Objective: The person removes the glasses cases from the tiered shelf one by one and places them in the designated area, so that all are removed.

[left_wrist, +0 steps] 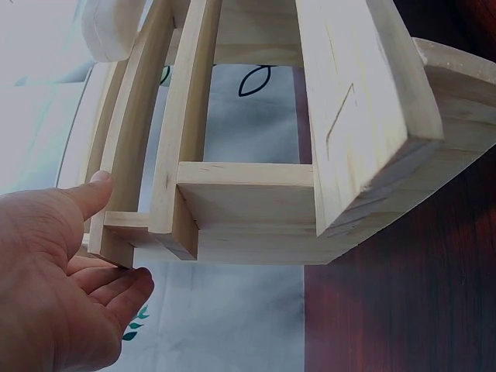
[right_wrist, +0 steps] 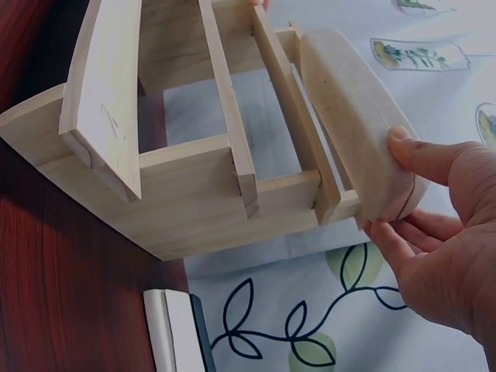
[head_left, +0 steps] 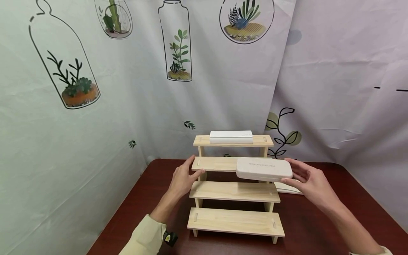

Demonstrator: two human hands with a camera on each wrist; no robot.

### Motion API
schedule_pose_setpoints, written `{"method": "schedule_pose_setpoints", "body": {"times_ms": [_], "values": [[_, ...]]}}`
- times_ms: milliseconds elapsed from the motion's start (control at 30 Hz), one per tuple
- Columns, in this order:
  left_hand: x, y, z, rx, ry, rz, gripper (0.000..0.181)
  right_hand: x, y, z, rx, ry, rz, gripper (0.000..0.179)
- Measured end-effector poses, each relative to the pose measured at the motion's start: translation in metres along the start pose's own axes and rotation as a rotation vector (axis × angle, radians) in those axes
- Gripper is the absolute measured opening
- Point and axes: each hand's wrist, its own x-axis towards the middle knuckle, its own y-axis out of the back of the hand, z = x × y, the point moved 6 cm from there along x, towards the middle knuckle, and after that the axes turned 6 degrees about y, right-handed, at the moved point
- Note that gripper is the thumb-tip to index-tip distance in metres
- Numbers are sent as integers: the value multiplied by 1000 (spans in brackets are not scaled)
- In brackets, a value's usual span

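A tiered wooden display rack [head_left: 234,191] stands on the table, with several steps. My left hand [head_left: 182,179] grips the left end of its second step from the top; in the left wrist view the thumb lies on one side of the board and the fingers on the other. My right hand [head_left: 310,182] holds an off-white glasses case [head_left: 264,169] by its right end, thumb in front and fingers behind. Faint lettering marks the lid. The case is in front of the right part of that second step and hides it. Whether it touches the board, I cannot tell.
A white oblong case [head_left: 231,137] lies on the top step. Behind the rack's right side are flat white items [head_left: 288,188], partly hidden; the right wrist view shows them stacked side by side [right_wrist: 177,333]. A dark red table [head_left: 322,226] lies below, and a printed cloth [head_left: 105,141] hangs behind.
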Motion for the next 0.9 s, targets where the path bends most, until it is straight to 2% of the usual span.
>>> {"method": "schedule_pose_setpoints", "body": {"times_ms": [533,900], "values": [[0,1,1,6,-1,1,79,-14,24,9,-36,-9,50,71],[0,1,1,-2,1,-4,79,-32,44,18,-7,-12,80,67]]}}
